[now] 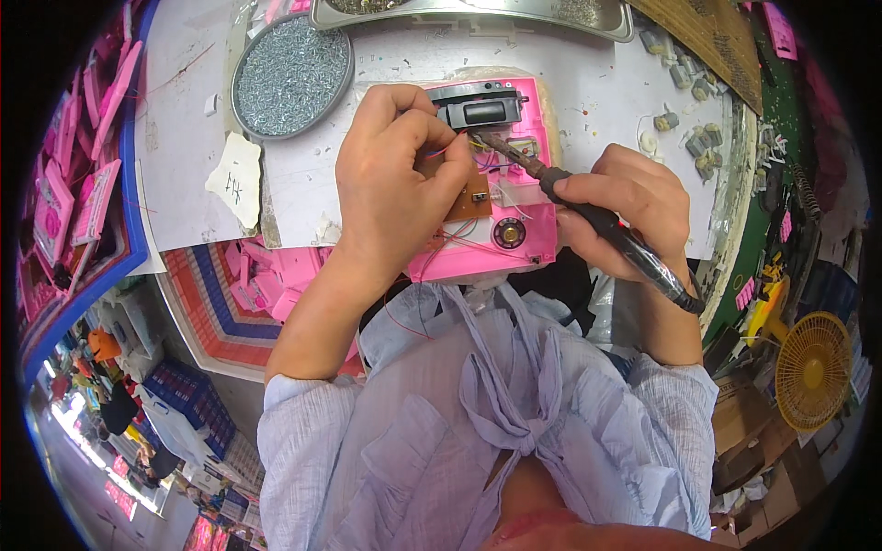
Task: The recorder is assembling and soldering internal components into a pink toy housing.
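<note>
A pink plastic casing (542, 230) lies open in front of me. Inside it are a black oblong part (482, 112), a brown circuit board (476, 206), a small round speaker (508, 233) and thin coloured wires. My right hand (643, 207) grips the dark handle of a soldering iron (602, 220), whose metal tip reaches into the casing just below the black part. Close to that tip, the fingers of my left hand (390, 179) are pinched together over the board's left side. A thin red wire seems to run from them; the fingertips partly hide it.
A round dish of small screws (294, 78) and a metal tray (478, 16) stand at the back. Small motors (703, 151) lie at the right. Torn paper (236, 182) is at the left. Pink parts fill boxes (216, 317) at the left; a yellow fan (813, 372) is lower right.
</note>
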A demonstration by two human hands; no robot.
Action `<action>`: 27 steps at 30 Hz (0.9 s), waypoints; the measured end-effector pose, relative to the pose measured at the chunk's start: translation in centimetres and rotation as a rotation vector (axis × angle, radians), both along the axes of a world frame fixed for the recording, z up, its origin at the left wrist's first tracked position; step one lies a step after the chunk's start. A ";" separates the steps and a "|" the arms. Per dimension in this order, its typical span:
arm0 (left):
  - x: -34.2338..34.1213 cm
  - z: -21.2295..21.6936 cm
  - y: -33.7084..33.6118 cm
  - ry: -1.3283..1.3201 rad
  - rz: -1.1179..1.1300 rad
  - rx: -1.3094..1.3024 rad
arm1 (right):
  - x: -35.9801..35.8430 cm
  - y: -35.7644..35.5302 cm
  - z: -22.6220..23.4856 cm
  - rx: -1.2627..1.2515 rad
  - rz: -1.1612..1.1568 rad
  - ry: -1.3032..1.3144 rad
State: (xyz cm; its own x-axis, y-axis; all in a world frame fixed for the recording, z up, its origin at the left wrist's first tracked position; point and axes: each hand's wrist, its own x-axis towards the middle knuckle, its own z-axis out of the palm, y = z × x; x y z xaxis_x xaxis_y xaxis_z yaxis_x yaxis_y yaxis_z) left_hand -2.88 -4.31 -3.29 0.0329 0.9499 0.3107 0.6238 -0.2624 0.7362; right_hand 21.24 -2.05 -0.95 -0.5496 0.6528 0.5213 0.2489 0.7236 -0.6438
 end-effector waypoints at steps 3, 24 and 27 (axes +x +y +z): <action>0.1 -0.3 0.0 -0.008 0.002 0.026 | -0.1 0.0 0.1 0.004 -0.004 0.006; 0.6 -0.5 0.0 0.026 0.033 0.083 | 2.5 -1.7 0.5 0.008 -0.070 0.094; 0.6 -0.4 0.0 0.027 0.038 0.076 | 2.6 -1.6 0.5 0.035 -0.072 0.094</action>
State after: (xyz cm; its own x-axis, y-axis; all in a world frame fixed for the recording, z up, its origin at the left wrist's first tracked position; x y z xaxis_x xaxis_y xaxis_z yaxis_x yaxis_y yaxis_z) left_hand -2.27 -4.35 -3.70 0.0064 0.9243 0.3815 0.6540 -0.2925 0.6977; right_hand 23.87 -3.64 -0.49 -0.4497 0.6697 0.5910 0.2412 0.7282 -0.6416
